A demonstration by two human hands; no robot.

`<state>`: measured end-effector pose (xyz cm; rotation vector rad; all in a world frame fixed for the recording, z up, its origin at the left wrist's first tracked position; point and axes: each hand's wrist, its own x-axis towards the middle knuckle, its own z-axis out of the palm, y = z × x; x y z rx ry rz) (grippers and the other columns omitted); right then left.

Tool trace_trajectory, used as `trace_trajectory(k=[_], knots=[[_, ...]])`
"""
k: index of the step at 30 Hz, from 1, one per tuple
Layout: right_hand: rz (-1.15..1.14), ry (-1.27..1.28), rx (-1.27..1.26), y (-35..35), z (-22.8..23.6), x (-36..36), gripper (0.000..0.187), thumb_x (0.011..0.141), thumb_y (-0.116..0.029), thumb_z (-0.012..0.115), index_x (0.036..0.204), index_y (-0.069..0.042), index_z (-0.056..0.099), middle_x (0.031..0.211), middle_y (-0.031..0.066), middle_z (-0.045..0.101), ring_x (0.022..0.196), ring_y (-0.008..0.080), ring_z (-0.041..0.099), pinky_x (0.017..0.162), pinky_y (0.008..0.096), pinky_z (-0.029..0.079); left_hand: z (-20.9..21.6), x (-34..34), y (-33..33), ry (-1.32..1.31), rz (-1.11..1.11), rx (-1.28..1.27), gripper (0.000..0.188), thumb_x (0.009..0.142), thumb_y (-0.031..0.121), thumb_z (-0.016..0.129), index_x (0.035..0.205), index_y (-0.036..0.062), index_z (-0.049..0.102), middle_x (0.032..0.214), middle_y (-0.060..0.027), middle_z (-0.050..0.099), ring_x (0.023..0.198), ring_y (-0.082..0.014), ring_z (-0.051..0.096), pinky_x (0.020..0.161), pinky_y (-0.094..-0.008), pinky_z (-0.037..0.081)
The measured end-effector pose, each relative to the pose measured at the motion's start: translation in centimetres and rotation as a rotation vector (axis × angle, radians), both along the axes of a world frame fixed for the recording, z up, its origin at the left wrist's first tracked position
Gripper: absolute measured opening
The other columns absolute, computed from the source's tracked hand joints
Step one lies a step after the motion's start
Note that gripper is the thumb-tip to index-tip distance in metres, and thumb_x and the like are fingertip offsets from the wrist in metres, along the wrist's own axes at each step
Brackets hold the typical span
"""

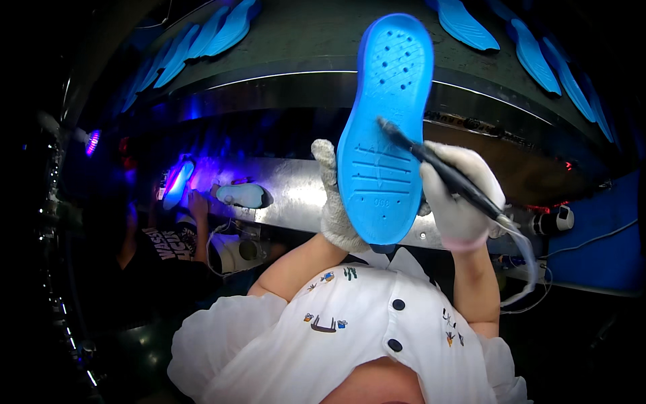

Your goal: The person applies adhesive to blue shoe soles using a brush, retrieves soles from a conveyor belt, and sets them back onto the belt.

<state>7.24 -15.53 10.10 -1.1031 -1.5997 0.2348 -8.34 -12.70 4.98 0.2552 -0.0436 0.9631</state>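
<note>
A bright blue shoe sole (390, 101) stands upright in front of me, its inner face toward me with small holes at the top and grooves lower down. My left hand (336, 209), in a knitted white glove, is closed round the sole's left edge and lower part; some of its fingers are hidden behind. In my right hand (463, 195), also gloved, is a black brush (447, 170) with a pale hose (523, 259) running from its rear end. The brush tip lies against the middle of the sole, or just over it; I cannot tell which.
A dark conveyor belt (303, 44) crosses ahead, with blue soles (232, 30) at left and more soles (535, 57) at right. Below it runs a metal ledge (289, 192) bearing a pale sole (242, 195). At left a co-worker's hand (197, 204) is near a lit sole (178, 185).
</note>
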Motion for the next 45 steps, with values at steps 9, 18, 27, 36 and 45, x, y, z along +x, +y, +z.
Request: trace_trajectory(k=[9, 18, 27, 36, 45], knots=[[0.445, 0.399, -0.307, -2.0, -2.1, 0.3, 0.030, 0.079, 0.002, 0.081, 0.107, -0.006, 0.074, 0.102, 0.0104, 0.075, 0.078, 0.0220, 0.072, 0.071, 0.0311, 0.057, 0.1, -1.2, 2.3, 0.073, 0.046, 0.127, 0.112, 0.086, 0.087, 0.047, 0.156, 0.0019, 0.034, 0.130, -0.0354, 0.059, 0.103, -0.0435, 0.071, 0.079, -0.0534, 0.064], [0.581, -0.622, -0.013, -2.3, 0.0, 0.9, 0.020, 0.078, -0.011, 0.076, 0.097, -0.009, 0.073, 0.103, 0.0085, 0.076, 0.077, 0.0223, 0.071, 0.064, 0.0313, 0.056, 0.1, -4.7, 4.9, 0.630, -0.102, 0.021, 0.093, 0.089, 0.079, 0.056, 0.146, 0.0051, 0.054, 0.124, -0.0246, 0.067, 0.099, -0.0333, 0.074, 0.081, -0.0471, 0.064], [0.614, -0.692, 0.015, -1.6, -1.3, -0.1, 0.028, 0.081, -0.007, 0.071, 0.108, -0.011, 0.072, 0.108, 0.0061, 0.074, 0.090, 0.0257, 0.072, 0.079, 0.0318, 0.058, 1.3, -5.6, 7.0, 0.895, -0.077, 0.190, 0.061, 0.095, 0.058, 0.066, 0.126, 0.0047, 0.069, 0.118, -0.0168, 0.070, 0.099, -0.0200, 0.071, 0.080, -0.0389, 0.062], [0.489, -0.605, 0.008, -1.3, 0.2, -0.1, 0.024, 0.076, -0.009, 0.082, 0.099, -0.008, 0.076, 0.106, 0.0110, 0.077, 0.068, 0.0215, 0.069, 0.063, 0.0309, 0.056, 4.0, -6.6, 7.2, 1.053, -0.194, 0.194, 0.065, 0.097, 0.046, 0.067, 0.149, 0.0084, 0.055, 0.155, -0.0119, 0.051, 0.140, -0.0279, 0.051, 0.116, -0.0403, 0.041], [0.499, -0.559, 0.002, -2.0, 1.1, 0.4, 0.027, 0.078, -0.013, 0.071, 0.103, -0.007, 0.075, 0.109, 0.0148, 0.076, 0.079, 0.0308, 0.073, 0.069, 0.0350, 0.058, 4.9, -7.5, 7.5, 0.999, -0.017, 0.423, 0.066, 0.099, 0.043, 0.066, 0.153, 0.0089, 0.049, 0.157, -0.0140, 0.049, 0.144, -0.0292, 0.048, 0.120, -0.0399, 0.037]])
